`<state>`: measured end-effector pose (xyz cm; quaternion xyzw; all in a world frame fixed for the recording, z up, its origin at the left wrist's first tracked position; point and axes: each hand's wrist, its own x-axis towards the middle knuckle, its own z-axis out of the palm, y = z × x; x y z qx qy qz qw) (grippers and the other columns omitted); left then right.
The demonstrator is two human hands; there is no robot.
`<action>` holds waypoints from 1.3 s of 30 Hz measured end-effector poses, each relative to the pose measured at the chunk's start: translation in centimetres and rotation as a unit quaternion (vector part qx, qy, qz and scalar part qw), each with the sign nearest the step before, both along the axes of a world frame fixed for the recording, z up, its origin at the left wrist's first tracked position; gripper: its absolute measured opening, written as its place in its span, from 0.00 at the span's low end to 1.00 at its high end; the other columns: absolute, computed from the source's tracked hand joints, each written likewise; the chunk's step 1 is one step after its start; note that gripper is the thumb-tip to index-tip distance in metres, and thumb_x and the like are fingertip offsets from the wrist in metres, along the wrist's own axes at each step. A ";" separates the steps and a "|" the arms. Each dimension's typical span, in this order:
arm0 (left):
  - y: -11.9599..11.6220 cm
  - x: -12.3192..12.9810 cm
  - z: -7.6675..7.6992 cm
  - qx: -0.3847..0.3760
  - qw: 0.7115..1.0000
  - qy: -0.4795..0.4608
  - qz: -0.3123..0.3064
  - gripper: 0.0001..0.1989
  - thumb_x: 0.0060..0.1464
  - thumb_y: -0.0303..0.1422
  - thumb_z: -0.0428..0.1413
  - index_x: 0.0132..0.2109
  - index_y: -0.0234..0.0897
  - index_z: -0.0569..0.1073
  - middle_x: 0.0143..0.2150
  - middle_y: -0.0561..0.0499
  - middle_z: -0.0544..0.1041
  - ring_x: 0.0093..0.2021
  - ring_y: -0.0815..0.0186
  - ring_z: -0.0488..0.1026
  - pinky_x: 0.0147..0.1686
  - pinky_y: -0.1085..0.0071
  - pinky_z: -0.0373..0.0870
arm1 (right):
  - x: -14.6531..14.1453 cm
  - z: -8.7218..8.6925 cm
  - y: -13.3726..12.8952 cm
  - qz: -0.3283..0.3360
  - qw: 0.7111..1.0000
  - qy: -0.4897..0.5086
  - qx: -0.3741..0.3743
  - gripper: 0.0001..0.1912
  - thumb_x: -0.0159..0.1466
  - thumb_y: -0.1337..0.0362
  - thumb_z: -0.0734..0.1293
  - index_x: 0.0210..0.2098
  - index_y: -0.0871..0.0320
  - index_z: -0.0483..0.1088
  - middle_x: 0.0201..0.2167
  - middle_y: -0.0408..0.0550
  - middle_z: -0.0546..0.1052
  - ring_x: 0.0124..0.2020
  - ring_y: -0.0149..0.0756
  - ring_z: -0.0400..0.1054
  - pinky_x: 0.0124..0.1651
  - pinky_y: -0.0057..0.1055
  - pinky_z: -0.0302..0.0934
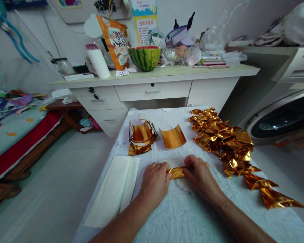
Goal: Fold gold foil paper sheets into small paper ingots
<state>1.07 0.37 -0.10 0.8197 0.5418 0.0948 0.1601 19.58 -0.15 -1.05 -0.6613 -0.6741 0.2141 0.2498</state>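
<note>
A small strip of folded gold foil paper (176, 173) lies between my two hands, low over the cloth-covered table. My left hand (155, 180) is closed on its left end, fingers bent over it. At the other end, my right hand (200, 173) pinches the foil between thumb and fingers. Just beyond my hands rests one curved gold foil sheet (173, 136). To its left is a curled stack of gold foil sheets (141, 133) with pale backs. A long heap of folded gold foil pieces (223, 138) runs down the table's right side.
Folded whitish paper (111, 192) lies on the left of the table (182, 216). Behind stands a white desk (152, 79) bearing a cut watermelon (144, 58), an orange pouch (115, 42) and clutter. A washing machine (281, 91) is at right, a bed (22, 135) at left.
</note>
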 end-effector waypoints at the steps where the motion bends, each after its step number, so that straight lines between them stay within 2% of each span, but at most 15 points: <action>1: 0.0 0.0 0.0 -0.002 1.000 0.000 0.001 0.02 0.58 0.28 0.53 0.38 0.39 0.68 0.37 0.51 0.76 0.41 0.59 0.69 0.41 0.64 0.61 | 0.0 -0.2 0.0 -0.004 1.000 0.008 0.006 0.06 0.57 0.68 0.65 0.35 0.55 0.65 0.28 0.42 0.76 0.35 0.41 0.68 0.42 0.38 0.53; 7: 0.0 0.1 0.2 -0.006 1.000 0.001 0.005 0.02 0.59 0.28 0.53 0.38 0.39 0.69 0.37 0.52 0.76 0.40 0.60 0.69 0.42 0.64 0.61 | 0.1 -1.1 0.1 -0.008 0.998 0.053 0.042 0.12 0.56 0.67 0.66 0.39 0.54 0.63 0.28 0.41 0.75 0.32 0.39 0.69 0.40 0.36 0.57; 26: -0.1 0.0 0.1 0.003 1.000 0.007 -0.002 0.02 0.60 0.28 0.51 0.38 0.39 0.68 0.37 0.52 0.76 0.40 0.60 0.69 0.41 0.64 0.60 | 0.2 -0.9 0.1 -0.013 0.997 0.072 0.025 0.07 0.59 0.66 0.66 0.38 0.55 0.68 0.28 0.43 0.76 0.34 0.40 0.69 0.41 0.38 0.59; 33: 0.0 0.0 0.3 -0.003 1.000 0.009 0.004 0.04 0.60 0.28 0.50 0.37 0.38 0.69 0.37 0.51 0.77 0.40 0.60 0.70 0.41 0.65 0.62 | 0.2 -0.9 0.1 -0.015 0.997 0.071 0.024 0.07 0.59 0.65 0.66 0.38 0.55 0.67 0.28 0.43 0.75 0.34 0.40 0.69 0.41 0.37 0.58; 39: 0.2 -0.1 0.8 -0.015 0.999 0.023 0.023 0.06 0.61 0.32 0.51 0.35 0.38 0.71 0.35 0.51 0.78 0.39 0.60 0.72 0.40 0.66 0.62 | 0.1 -1.0 0.1 -0.017 0.998 0.048 0.032 0.08 0.58 0.66 0.65 0.38 0.55 0.64 0.27 0.42 0.75 0.33 0.40 0.68 0.41 0.37 0.56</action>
